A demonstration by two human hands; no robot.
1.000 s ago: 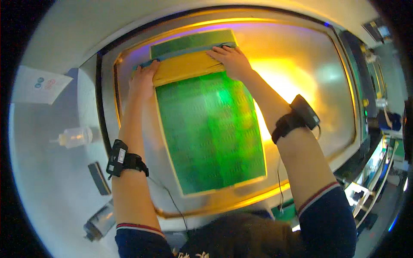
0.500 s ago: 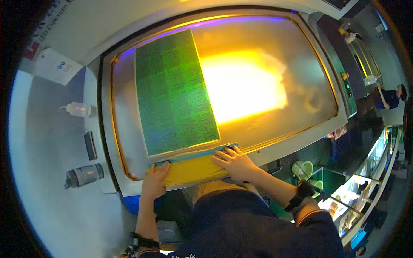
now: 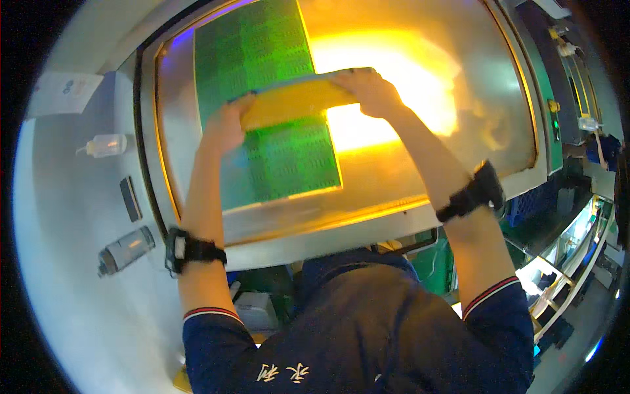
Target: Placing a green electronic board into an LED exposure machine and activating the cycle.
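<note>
A wide yellow scraper with a blue-grey far edge lies across the green printed circuit panel, about halfway up it. My left hand grips its left end, fingers bent over the far edge. At the other end my right hand holds it, fingers also curled over the far side. Both arms reach out over the framed, glossy bed on which the panel lies. The scraper hides a band of the panel; whether it presses on the surface cannot be told.
Bright light glares right of the panel. A raised frame rims the bed. Along the left stand a squeeze bottle, a dark flat object and a drinking bottle. A person is at the far right.
Both hands have carried the yellow scraper from the bed's near edge away from me, onto the middle of the panel. My arms are stretched farther forward, and the view has shifted.
</note>
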